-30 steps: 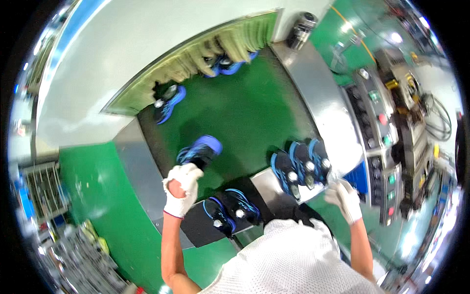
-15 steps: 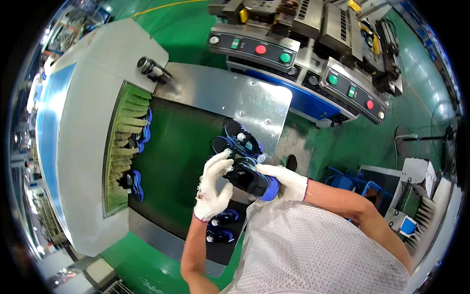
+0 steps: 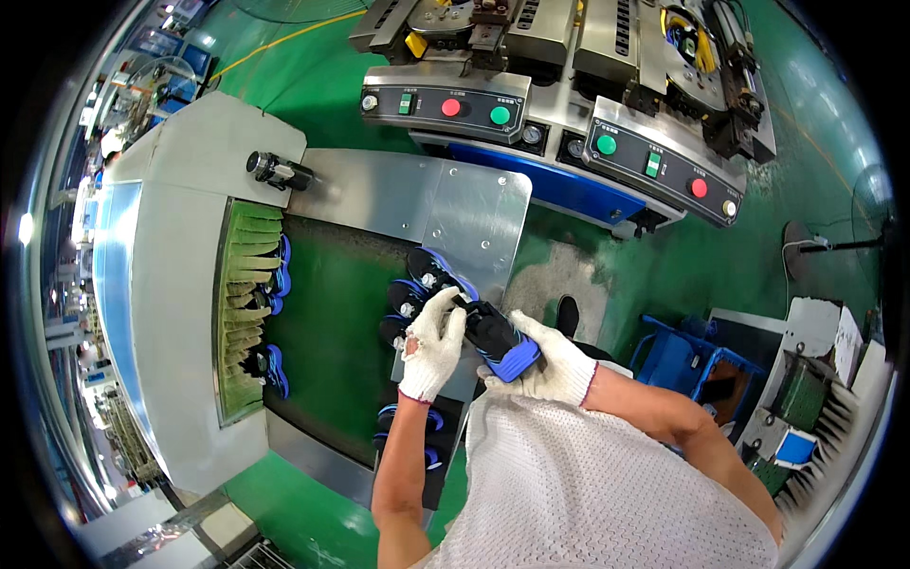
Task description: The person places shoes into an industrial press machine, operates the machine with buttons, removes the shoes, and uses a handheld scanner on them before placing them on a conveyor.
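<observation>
- Near centre, over the near end of the green belt (image 3: pixel 332 332): both gloved hands on one black shoe with a blue sole (image 3: pixel 498 341).
- left hand (image 3: pixel 431 346): white glove, fingers curled over the far-left end of the shoe, gripping it from above.
- right hand (image 3: pixel 550 365): white glove, cupped under the near-right end, fingers closed around the blue heel part.
- Shoe is lifted, clear of the belt, tilted, sole side facing up and right.
- More black-and-blue shoes (image 3: pixel 422 280) lie on the belt just left and far of the hands, touching each other; another pair (image 3: pixel 417 431) sits nearer, partly hidden by the left forearm.
- Left side: belt runs under a strip curtain (image 3: pixel 242 313) of a grey tunnel housing (image 3: pixel 161 284); a few shoes show at the curtain edge.
- Far side: metal plate (image 3: pixel 445 213), then a machine with two control panels (image 3: pixel 550 119) carrying red and green buttons.
- Right: blue crate (image 3: pixel 687 360) on the green floor.
</observation>
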Demonstrator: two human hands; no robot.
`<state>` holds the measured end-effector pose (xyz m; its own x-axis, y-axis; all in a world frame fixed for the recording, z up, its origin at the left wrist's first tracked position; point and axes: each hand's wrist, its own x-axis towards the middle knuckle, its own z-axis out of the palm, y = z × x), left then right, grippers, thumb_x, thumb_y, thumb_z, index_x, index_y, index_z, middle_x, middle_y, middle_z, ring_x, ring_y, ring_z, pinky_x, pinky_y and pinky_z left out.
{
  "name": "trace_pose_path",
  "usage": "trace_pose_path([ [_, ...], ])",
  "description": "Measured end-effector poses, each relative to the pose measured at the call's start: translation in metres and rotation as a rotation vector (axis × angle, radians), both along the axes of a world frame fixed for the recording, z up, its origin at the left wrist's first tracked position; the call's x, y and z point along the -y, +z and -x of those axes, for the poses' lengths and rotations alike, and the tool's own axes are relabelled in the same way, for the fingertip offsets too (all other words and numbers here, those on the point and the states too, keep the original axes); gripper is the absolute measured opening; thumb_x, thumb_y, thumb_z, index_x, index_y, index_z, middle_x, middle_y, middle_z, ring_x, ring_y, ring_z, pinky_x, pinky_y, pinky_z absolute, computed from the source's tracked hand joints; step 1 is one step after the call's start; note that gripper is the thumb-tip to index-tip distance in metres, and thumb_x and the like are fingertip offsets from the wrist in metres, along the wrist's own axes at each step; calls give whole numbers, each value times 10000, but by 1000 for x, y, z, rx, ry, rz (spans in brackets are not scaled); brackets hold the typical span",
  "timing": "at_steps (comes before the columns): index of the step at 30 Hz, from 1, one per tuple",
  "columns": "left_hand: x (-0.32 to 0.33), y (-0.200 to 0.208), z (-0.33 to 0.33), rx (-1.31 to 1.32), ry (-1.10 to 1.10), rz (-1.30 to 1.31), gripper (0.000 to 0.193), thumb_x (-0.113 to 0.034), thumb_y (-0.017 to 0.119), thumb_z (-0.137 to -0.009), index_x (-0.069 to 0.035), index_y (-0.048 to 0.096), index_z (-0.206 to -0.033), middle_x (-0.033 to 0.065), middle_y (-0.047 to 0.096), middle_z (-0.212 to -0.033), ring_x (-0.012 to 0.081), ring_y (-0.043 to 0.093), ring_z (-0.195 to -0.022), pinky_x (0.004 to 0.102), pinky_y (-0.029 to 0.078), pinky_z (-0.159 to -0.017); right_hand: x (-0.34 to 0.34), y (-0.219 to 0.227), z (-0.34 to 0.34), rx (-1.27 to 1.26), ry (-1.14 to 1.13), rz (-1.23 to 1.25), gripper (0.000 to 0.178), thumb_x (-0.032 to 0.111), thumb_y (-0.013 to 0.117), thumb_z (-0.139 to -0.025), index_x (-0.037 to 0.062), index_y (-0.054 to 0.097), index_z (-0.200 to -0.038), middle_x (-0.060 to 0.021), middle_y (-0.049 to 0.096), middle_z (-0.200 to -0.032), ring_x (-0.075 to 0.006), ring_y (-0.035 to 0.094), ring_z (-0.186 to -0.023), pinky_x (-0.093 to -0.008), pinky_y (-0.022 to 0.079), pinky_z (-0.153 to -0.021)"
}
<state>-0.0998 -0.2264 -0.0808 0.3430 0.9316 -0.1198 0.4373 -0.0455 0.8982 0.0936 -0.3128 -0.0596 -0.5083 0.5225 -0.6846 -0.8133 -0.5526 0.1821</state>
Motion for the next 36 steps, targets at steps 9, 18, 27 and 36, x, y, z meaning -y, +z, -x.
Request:
trace_pose_path([
  [9, 3, 13, -15, -56, -112, 164, 401, -241, 639, -969, -7, 634, -1294, 188, 728, -1113, 259, 725, -997, 354, 556, -884, 22, -13, -17, -272, -27, -15, 611, 531, 457, -1064, 53, 441, -1444, -271, 564, -1258, -417, 631, -1034, -495, 612, -809],
  [18, 33, -11, -34, -87, -185, -231, 353, -148, 734, -855, -8, 641, -1166, 112, 677, -1007, 224, 670, -862, 335, 547, -787, 35, -52, -57, 640, 277, -308, 579, 422, 628, -1014, 15, 529, -1414, -192, 623, -1333, -295, 643, -1174, -439, 552, -968],
  [27, 34, -27, -76, -206, -149, -338, 347, -191, 743, -834, -52, 646, -1137, 141, 660, -1149, 340, 655, -1027, 414, 526, -890, 16, -64, -74, 1542, 877, -953, 973, 345, 810, -784, -14, 337, -1554, -228, 481, -1517, -313, 497, -1402, -379, 395, -1161],
  [36, 72, -56, -63, -335, 179, -207, 515, -161, 700, -891, -22, 547, -1362, 200, 541, -1416, 381, 543, -1293, 428, 432, -1104, -94, -211, -14, 1922, 582, -831, 956, 394, 800, -821, 62, 325, -1582, -199, 451, -1556, -352, 455, -1427, -414, 364, -1170],
])
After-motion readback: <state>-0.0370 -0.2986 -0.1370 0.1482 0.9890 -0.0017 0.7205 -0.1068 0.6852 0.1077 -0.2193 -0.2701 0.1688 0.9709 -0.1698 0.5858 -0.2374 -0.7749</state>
